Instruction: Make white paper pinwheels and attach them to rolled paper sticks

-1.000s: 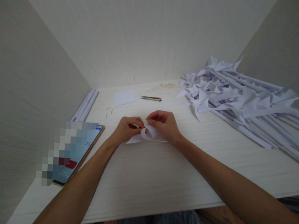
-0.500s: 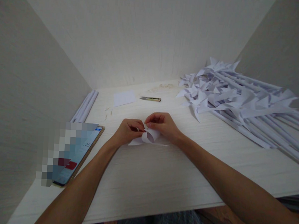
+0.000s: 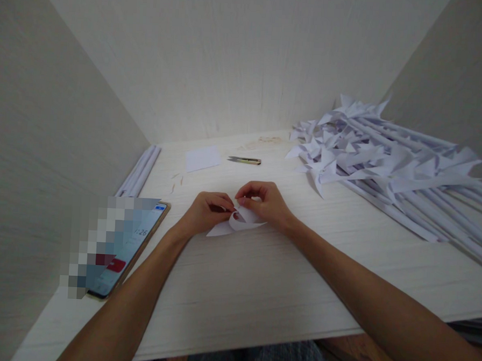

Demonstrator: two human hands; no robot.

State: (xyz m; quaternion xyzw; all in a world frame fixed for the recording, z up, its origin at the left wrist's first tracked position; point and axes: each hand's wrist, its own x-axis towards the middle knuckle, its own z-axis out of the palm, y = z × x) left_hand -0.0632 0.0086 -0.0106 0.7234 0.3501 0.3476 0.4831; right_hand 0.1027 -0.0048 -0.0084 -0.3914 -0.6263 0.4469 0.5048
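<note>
Both my hands meet over a small piece of white paper (image 3: 231, 227) on the pale wooden table (image 3: 259, 289). The paper's corners are curled up toward its middle. My left hand (image 3: 205, 211) pinches the folded part from the left. From the right, my right hand (image 3: 264, 202) pinches the same spot with thumb and fingertips. The paper's flat points stick out beneath my hands.
A large heap of white paper pinwheels on rolled paper sticks (image 3: 387, 161) fills the right side. Small snips (image 3: 244, 160) and a white paper square (image 3: 202, 158) lie at the back. Rolled paper sticks (image 3: 140, 171) lean by the left wall. A phone (image 3: 124, 247) lies at front left.
The curled paper flap has been pressed lower toward the middle, and my fingers have closed in on it. The hands stay in the same place.
</note>
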